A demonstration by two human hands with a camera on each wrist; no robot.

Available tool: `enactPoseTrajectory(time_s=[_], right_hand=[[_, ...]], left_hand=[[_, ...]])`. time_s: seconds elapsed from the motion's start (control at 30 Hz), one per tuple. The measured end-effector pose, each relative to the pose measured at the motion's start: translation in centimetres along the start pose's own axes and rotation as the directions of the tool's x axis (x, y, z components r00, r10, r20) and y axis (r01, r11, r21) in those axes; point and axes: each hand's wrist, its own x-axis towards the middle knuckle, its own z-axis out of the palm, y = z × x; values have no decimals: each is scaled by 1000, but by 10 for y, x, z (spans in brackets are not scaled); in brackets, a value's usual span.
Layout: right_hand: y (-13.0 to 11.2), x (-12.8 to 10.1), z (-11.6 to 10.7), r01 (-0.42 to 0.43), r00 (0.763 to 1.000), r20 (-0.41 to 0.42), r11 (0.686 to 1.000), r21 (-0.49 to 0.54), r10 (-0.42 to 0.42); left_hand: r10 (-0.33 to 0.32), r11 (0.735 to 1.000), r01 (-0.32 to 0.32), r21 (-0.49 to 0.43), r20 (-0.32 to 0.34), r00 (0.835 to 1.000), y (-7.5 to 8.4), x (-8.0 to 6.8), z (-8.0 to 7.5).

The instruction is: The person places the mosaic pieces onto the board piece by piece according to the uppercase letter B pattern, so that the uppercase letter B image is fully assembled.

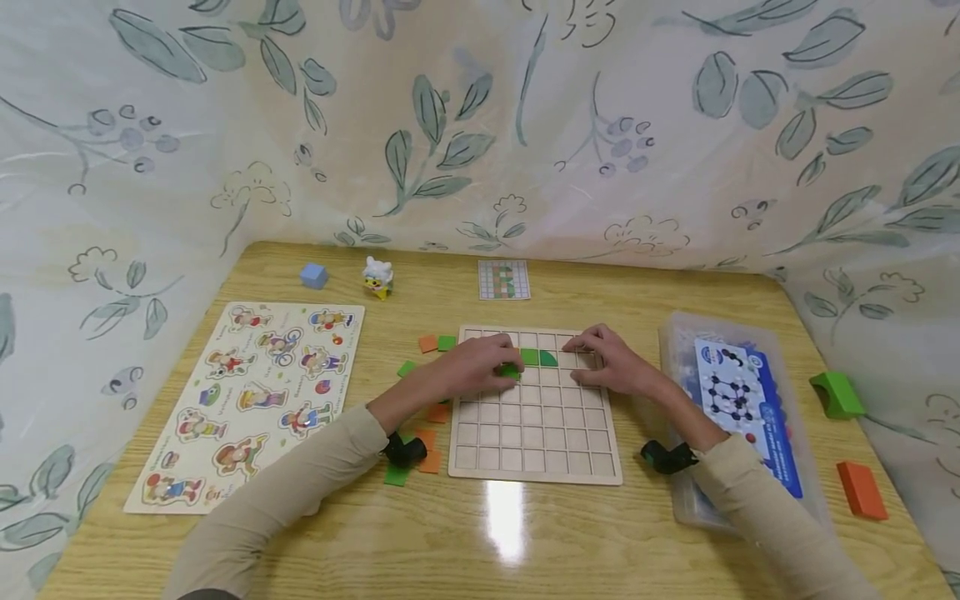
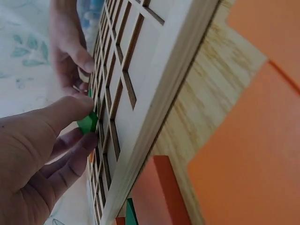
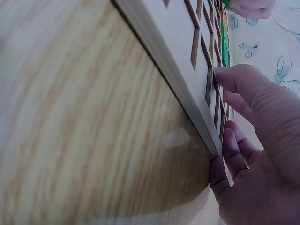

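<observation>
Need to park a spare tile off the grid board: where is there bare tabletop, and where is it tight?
Bare table runs along the near edge in front of the grid board, and behind it between the toy sheep and pattern card. Crowded: loose tiles by the left hand, and the bin beside the right hand.
</observation>
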Motion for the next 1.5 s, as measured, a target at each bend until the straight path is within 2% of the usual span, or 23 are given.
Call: enactPoseTrajectory(time_s=[0.47, 0.67, 0.9, 1.07, 1.5], right_hand=[[-1, 0, 0, -8, 1000, -3, 1000, -2, 8], [0, 0, 0, 7, 1000, -5, 1000, 13, -6], [2, 0, 0, 6, 1000, 7, 1000, 14, -6], [1, 2, -1, 9, 1000, -2, 1000, 12, -9], [1, 1, -1, 15, 1000, 2, 999, 30, -15]], left_hand=[[3, 1000, -3, -3, -27, 1000, 0, -1, 2], [-11, 999, 10, -42, -29, 1000, 1, -2, 2], [4, 998, -6, -63, -46, 999, 2, -3, 2], [-16, 998, 12, -59, -60, 998, 1, -3, 3], [-36, 999, 35, -20, -25, 999, 4, -3, 2]])
